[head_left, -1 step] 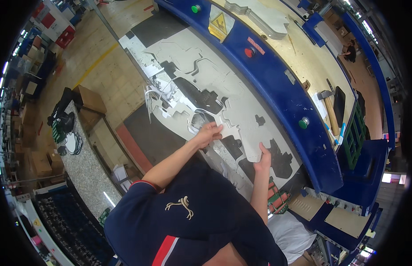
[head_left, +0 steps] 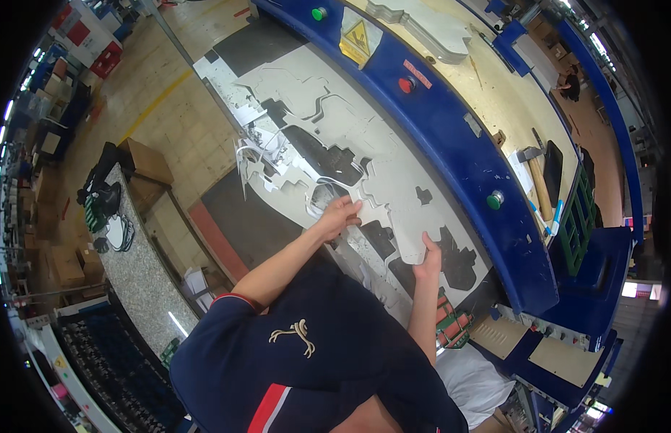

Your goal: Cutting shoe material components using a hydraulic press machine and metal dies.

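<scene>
While both frames share the same instant, nothing differs between them: arms, sheet and scraps sit in identical places. On the pale tabletop (head_left: 292,79) lies a large white die-cut sheet (head_left: 393,195), its shaped holes showing the dark bed beneath. The left hand (head_left: 337,216) rests on the sheet's near edge, fingers curled and pinching a loosened strip of the white waste. The right hand (head_left: 428,261) is further along the same edge, fingers up and gripping a tongue-shaped flap of the sheet. Torn white scraps (head_left: 252,162) hang off the tabletop's left end. Beyond the sheet runs a curved blue machine rail (head_left: 451,137) carrying a green button (head_left: 319,13), a red button (head_left: 406,84), a second green button (head_left: 495,200) and a yellow warning label (head_left: 357,40). Left of the person stands a speckled grey counter (head_left: 137,281) with dark gear on it, near brown cardboard boxes (head_left: 144,160) on a tan tiled floor (head_left: 169,108).
</scene>
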Available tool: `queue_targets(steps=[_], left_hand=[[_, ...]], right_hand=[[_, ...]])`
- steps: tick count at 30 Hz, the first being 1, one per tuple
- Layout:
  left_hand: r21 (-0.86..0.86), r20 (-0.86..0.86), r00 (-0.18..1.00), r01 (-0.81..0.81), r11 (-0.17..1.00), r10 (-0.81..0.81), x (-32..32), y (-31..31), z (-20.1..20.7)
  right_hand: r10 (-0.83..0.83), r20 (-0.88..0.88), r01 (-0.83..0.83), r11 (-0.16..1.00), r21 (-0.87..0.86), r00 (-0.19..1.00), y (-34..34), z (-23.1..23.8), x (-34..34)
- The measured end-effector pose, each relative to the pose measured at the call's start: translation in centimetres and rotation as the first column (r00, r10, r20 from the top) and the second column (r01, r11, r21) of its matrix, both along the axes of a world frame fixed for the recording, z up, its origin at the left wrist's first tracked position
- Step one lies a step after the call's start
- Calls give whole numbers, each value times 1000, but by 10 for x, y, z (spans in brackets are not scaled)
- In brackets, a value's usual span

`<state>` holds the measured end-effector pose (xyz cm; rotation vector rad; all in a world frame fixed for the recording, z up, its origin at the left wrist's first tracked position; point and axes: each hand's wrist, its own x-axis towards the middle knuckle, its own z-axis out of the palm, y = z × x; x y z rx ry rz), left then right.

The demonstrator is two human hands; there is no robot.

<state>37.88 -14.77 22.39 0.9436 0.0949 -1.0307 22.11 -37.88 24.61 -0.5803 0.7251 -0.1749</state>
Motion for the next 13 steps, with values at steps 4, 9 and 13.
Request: queue_targets(steps=[4,9,13], left_hand=[[-5,-38,983,-182,983,182,5,-12,6],[155,-16,966,-252,955,258,8,-22,-25],[81,-109,915,-381,921,388,5,-31,-8]], right_hand=[[-17,-7,16,992,-125,1000,5,2,-1],[-40,-17,32,948,-316,999,19,12,-2],[-75,76,89,977,-196,994,24,5,-5]])
